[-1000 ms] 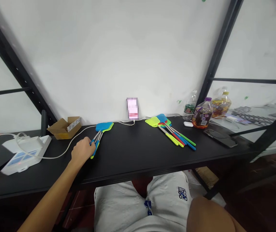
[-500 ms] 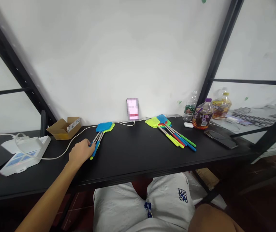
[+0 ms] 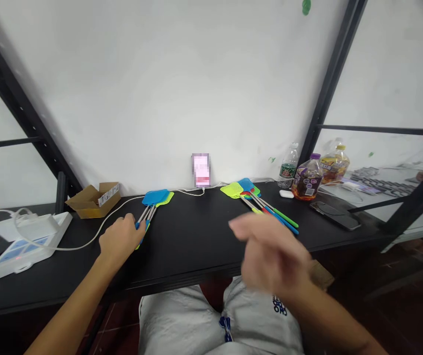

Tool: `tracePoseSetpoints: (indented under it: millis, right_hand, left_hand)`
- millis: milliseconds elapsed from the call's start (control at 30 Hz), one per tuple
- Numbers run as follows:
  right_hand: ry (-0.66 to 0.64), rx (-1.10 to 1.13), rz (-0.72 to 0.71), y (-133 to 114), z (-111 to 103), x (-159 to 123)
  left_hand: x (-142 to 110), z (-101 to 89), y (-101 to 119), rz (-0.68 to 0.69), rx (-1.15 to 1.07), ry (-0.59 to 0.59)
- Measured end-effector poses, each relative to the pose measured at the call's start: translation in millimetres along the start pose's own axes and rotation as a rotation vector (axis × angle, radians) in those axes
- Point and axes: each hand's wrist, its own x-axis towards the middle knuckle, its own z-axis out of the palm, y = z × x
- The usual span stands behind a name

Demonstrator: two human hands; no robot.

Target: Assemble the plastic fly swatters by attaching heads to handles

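My left hand (image 3: 121, 239) is closed around the handles of several fly swatters, which lie on the black desk. Their blue and yellow-green heads (image 3: 156, 197) point toward the wall, and most of the grips are hidden under my fingers. On the right side of the desk is a fanned bunch of fly swatters (image 3: 246, 187) with yellow, red, blue and green handles. My right hand (image 3: 272, 256), smeared by motion, hangs over the desk's front edge and covers some of those handle ends. Whether its fingers hold anything does not show.
An opened cardboard box (image 3: 93, 202) and a white power strip (image 3: 29, 249) with a looping cable stand at left. A phone (image 3: 201, 170) leans on the wall. At right are a water bottle (image 3: 288, 167), a drink bottle (image 3: 307, 178), a white case (image 3: 286, 194) and a dark phone (image 3: 335, 215).
My right hand has risen from the lower right into view above the desk's front edge. My left hand keeps its hold on the left swatters. The view has shifted slightly.
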Motion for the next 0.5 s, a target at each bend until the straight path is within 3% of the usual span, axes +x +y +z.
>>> tracePoseSetpoints:
  millis: [133,233,367,500]
  right_hand:
    - [-0.043,-0.398,0.205,105.4,25.6,67.6]
    - [-0.33,-0.765,0.469,168.5,30.8,90.0]
    - [-0.587,-1.012,0.628,204.1,27.8,82.4]
    - [-0.686,-1.043,0.716,213.7,26.4,70.6]
  left_hand:
    - [-10.5,-10.0,26.5,0.054,-0.009,0.049]
    - [-13.0,-11.5,58.9,0.148,-0.039,0.042]
    - [-5.5,-1.8,110.5,0.328,-0.092,-0.005]
    - [4.6,18.7,149.8,0.371,-0.125,-0.082]
